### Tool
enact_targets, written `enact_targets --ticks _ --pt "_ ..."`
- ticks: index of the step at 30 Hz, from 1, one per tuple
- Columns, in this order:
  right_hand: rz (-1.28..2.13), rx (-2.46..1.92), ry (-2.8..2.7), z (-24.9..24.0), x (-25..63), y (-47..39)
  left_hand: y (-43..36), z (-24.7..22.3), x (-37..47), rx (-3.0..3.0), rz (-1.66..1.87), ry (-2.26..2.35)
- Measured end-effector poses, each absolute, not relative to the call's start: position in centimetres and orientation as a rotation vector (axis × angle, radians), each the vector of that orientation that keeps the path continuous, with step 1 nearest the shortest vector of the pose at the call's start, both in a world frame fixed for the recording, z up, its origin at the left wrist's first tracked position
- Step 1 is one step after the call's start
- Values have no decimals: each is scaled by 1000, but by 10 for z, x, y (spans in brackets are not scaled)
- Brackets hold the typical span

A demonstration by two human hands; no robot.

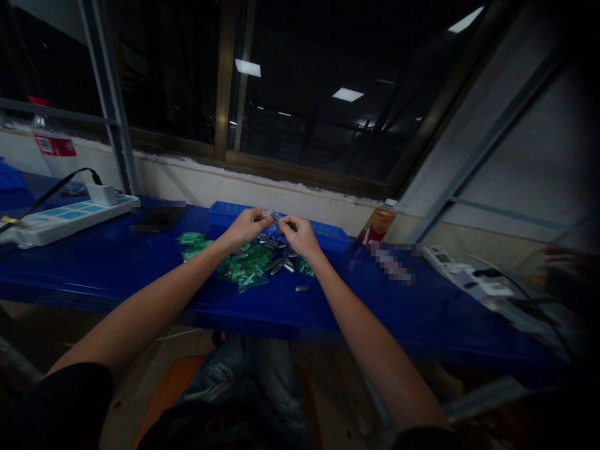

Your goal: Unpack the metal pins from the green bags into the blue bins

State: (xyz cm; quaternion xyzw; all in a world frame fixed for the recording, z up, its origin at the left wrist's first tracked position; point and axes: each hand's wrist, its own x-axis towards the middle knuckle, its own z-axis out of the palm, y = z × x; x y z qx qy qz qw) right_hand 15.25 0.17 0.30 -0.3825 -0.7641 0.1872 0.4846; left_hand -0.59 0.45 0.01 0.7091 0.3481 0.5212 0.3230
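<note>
Two-handed in the head view, pinching clear plastic (272, 216) between left hand (249, 226) and right hand (300, 236), over loose metal pieces (289, 267) and green bags (253, 277). Nearer the right hand, apart from these with long axis crosswise: one lone metal piece (302, 288).

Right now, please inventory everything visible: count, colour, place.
Plastic: one, clear, at fingertips.
Packets: many, green, table centre.
Metal pieces: many, silver, centre.
Tray: one, blue, behind hands.
Container: one, blue, far left.
Bottles: two, clear left, amber right.
Power strips: two, white, both sides.
Blurred items: two, black left, pinkish right.
Table: one, blue, underneath.
Window: one, brown-framed, behind.
Seat: one, orange, below.
Jeans: one pair, blue, below.
Sleeves: two, black, bottom.
Left hand: one, bare, centre.
Right hand: one, bare, centre.
</note>
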Motion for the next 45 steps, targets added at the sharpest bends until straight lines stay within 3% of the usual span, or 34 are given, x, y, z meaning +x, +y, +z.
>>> enact_targets --ticks 18,45 --pt "284 -912 -1878 5 153 -1 3 2 -8 1918 1386 892" --pt "398 -842 -1828 -5 148 2 0 3 -3 1808 1429 830"
